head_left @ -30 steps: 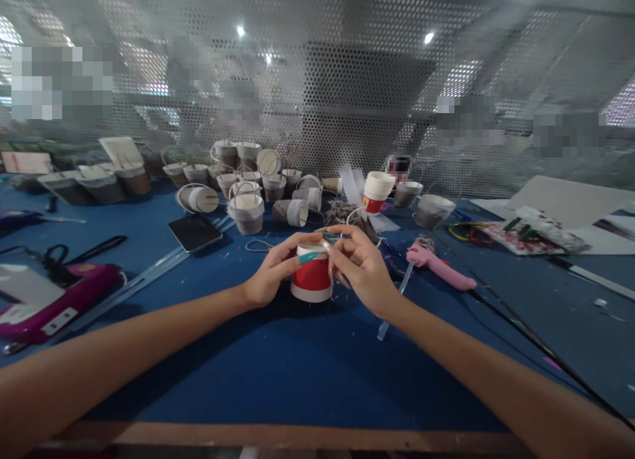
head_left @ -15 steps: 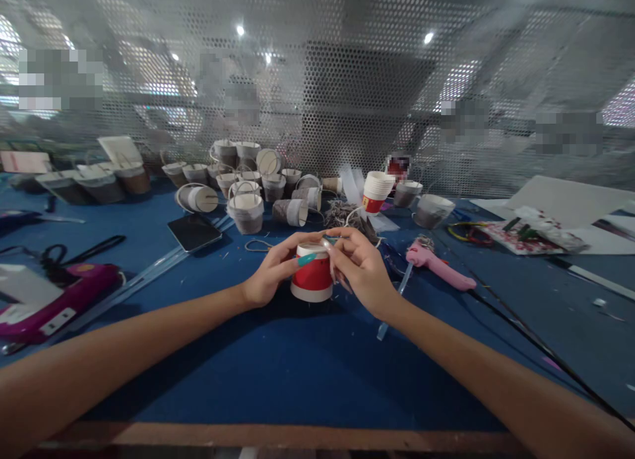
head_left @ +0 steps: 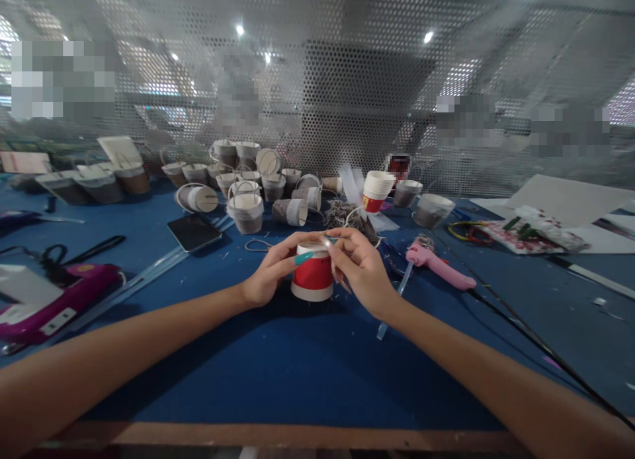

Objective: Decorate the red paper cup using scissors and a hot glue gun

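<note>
A red and white paper cup (head_left: pixel 313 278) stands upside down on the blue table in front of me, its narrower end up. My left hand (head_left: pixel 276 266) is closed round its left side, the thumb with a teal nail lying across the front and the fingers behind the top. My right hand (head_left: pixel 358 264) is closed at the cup's upper right, thumb and bent fingers pressed at the edge of its top. Whether a small piece is also pinched between those fingertips is hidden.
Right of the hands lies a pink glue gun (head_left: pixel 439 267) with a clear glue stick and black cord. Behind are several small handled buckets (head_left: pixel 247 214) and a cup stack (head_left: pixel 376 193). A phone (head_left: pixel 194 232) and purple power strip (head_left: pixel 62 300) lie left.
Almost nothing differs. My left thumb has shifted very slightly on the cup; the cup and my right hand stay in place.
</note>
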Demonstrator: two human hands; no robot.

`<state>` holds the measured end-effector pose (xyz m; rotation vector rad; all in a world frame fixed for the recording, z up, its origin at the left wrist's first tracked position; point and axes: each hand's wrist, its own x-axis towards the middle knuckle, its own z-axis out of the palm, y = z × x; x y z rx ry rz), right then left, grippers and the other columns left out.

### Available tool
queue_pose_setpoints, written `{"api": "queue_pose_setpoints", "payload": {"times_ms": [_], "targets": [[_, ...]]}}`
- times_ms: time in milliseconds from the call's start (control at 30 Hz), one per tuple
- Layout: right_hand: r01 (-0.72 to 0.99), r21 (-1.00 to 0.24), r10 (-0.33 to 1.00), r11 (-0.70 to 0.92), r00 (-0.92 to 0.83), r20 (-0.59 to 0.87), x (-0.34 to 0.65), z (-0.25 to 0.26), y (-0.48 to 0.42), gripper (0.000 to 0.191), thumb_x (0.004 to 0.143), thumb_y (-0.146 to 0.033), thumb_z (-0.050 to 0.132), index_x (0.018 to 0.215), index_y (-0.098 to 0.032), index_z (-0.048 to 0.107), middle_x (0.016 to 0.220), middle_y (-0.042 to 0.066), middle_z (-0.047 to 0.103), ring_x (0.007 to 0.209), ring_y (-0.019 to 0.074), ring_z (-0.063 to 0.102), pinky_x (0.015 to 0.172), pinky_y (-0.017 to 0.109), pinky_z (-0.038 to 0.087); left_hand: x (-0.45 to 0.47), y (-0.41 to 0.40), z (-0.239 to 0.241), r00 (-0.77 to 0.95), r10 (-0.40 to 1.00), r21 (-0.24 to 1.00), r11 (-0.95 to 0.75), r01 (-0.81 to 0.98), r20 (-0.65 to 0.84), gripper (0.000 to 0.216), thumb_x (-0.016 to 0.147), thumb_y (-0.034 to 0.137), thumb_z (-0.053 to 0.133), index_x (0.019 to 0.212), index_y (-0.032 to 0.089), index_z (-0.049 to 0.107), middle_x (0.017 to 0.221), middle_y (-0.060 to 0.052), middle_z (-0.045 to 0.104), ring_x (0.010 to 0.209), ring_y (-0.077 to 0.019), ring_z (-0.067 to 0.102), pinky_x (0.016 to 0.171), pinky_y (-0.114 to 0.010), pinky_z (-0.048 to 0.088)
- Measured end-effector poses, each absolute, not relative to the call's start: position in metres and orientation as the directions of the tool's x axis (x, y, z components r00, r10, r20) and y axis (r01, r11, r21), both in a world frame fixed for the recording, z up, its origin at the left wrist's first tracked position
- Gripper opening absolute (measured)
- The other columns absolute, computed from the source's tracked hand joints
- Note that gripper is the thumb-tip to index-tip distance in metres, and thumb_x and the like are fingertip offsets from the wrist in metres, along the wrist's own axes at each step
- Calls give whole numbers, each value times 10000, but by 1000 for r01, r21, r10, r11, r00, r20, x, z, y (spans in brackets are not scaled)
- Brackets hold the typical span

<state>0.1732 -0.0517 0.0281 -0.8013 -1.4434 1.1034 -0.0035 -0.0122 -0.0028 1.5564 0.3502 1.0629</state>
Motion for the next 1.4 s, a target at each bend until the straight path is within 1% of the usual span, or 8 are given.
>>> {"api": "queue_pose_setpoints", "payload": {"times_ms": [367,867,1067,1167,1233,1300,1333,1400], "targets": [[-235,-917,900,323,-223,374,176,23,-50,279,809,-310,605,1023,-191,470,678,-70,516,479,65,499,395,217,406,-2,-13,-1,513,753,907,-287,-310,413,490,795,396,582,1229,169,560,1252,-107,598,1122,-278,559,963,-372,406],[-205,-927,912,313,-208,354,176,25,-51,277,771,-276,616,976,-202,445,706,-73,499,474,59,490,415,230,410,-3,-12,-5,519,763,910,-220,-352,385,490,809,465,535,1213,190,570,1288,-99,569,1152,-299,541,966,-405,422],[-239,-929,934,281,-153,322,176,21,-46,254,748,-282,572,952,-202,443,697,-57,510,491,83,494,441,244,398,0,-16,-2,541,769,931,-195,-307,340,581,778,514,576,1270,222,477,1308,-98,534,1173,-293,517,967,-407,426],[-225,-943,955,246,-112,276,175,17,-43,252,735,-327,518,937,-211,420,712,-40,501,521,108,494,479,270,416,4,-19,3,550,787,959,-197,-203,278,661,703,395,702,1273,261,395,1275,-84,527,1125,-267,543,937,-403,451],[-94,-966,968,239,-49,245,177,19,-41,253,772,-379,456,957,-216,400,749,-16,493,597,145,515,541,310,445,6,-22,7,547,806,974,-201,-106,226,728,666,281,745,1265,284,332,1220,-72,538,1045,-239,582,894,-406,481],[223,-935,955,277,47,294,185,26,-37,254,787,-391,433,960,-207,408,840,32,496,757,197,532,680,374,463,8,-23,9,517,832,977,-209,-45,202,788,642,224,757,1258,295,272,1163,-60,544,964,-215,610,856,-411,505],[427,-857,930,290,84,357,191,31,-35,254,767,-374,456,947,-198,422,895,60,491,850,226,520,766,409,448,9,-24,10,495,846,977,-211,-32,199,809,631,215,761,1254,296,251,1147,-56,542,941,-208,616,847,-413,511],[775,-588,881,232,88,464,207,43,-29,267,688,-305,517,916,-177,462,1030,116,462,1031,291,448,928,465,357,10,-23,10,444,874,977,-211,-23,199,834,600,205,772,1235,288,238,1134,-52,530,928,-202,619,848,-415,514]]}}
